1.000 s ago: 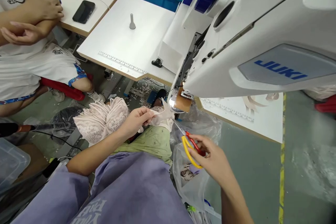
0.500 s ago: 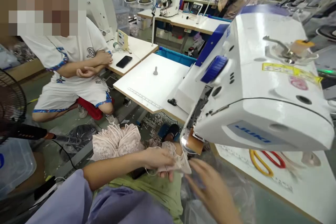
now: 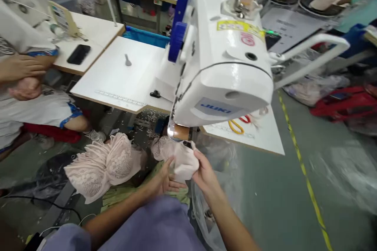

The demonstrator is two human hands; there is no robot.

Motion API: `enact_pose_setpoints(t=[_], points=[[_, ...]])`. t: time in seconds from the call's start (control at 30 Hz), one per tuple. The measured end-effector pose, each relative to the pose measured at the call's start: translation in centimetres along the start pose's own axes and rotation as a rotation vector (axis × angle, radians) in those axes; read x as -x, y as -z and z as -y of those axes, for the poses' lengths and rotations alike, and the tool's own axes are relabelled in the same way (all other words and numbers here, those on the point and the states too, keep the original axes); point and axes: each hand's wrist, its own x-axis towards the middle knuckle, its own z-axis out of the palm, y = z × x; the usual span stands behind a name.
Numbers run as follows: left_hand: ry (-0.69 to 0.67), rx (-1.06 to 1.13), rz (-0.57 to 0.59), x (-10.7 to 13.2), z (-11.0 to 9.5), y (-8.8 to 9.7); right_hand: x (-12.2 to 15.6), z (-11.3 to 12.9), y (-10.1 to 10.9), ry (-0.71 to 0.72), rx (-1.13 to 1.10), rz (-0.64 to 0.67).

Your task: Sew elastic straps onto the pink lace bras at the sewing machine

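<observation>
A pale pink bra [image 3: 184, 162] is stretched between my two hands, just below the sewing machine's needle end [image 3: 178, 132]. My left hand [image 3: 165, 179] is closed on its near left side, thumb on top and fingers partly underneath. At the right edge of the cup, my right hand [image 3: 205, 172] pinches the fabric. The bra's far part reaches up to the machine, and I cannot tell whether it lies under the needle. A thick stack of lace bras [image 3: 103, 166] rests to the left of my left hand.
The white sewing machine [image 3: 224, 86] looms ahead over a white table [image 3: 114, 70] with a grey tool on it. Yellow-handled scissors [image 3: 235, 126] lie on the right side. A co-worker's hands [image 3: 25, 76] are at far left, near a phone [image 3: 79, 54]. A plastic bag [image 3: 206, 211] hangs below.
My view has swung to the right. My right hand, apart from the bra and blurred before, now grips its right edge. My left hand has shifted its hold, and the cup is spread out more.
</observation>
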Motion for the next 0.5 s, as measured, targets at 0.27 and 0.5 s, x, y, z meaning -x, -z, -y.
enact_pose_setpoints(t=[0.27, 0.5], points=[[-0.607, -0.364, 0.039, 1.5, -4.0, -2.9, 3.3, 2.6, -1.9, 0.089, 0.084, 0.207], [-0.434, -1.175, -0.246, 0.9, -9.7, -1.7, -3.1, 5.1, -2.1, 0.618, 0.620, -0.037]])
